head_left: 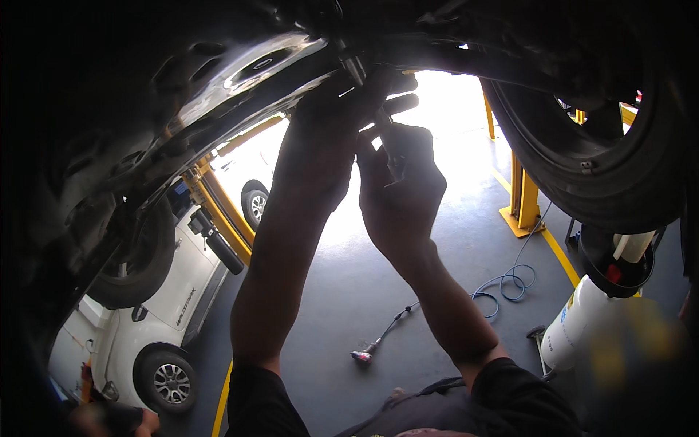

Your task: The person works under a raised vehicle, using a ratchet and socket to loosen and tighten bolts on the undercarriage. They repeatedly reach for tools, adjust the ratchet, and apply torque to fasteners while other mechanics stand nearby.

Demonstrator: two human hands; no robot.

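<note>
Both my arms reach up beneath a raised vehicle. My left hand point(338, 120) is in deep shadow against the underbody, beside a shiny metal cylinder point(354, 70) that looks like a socket. Its fingers curl to the right with bright gaps between them; what they grip is hidden. Just right of it and lower, my right hand point(404, 186) is closed around a slim metal tool handle point(394, 156), which slants up toward the left hand. The dark shows neither the tool's head nor where it meets the underbody.
A vehicle tyre point(582, 167) hangs at right, above a black drain pan point(615, 273) on a white tank point(575, 320). A blue air hose point(502, 284) with an air tool point(362, 355) lies on the floor. Yellow lift posts point(520, 197) and a white vehicle point(171, 313) flank me.
</note>
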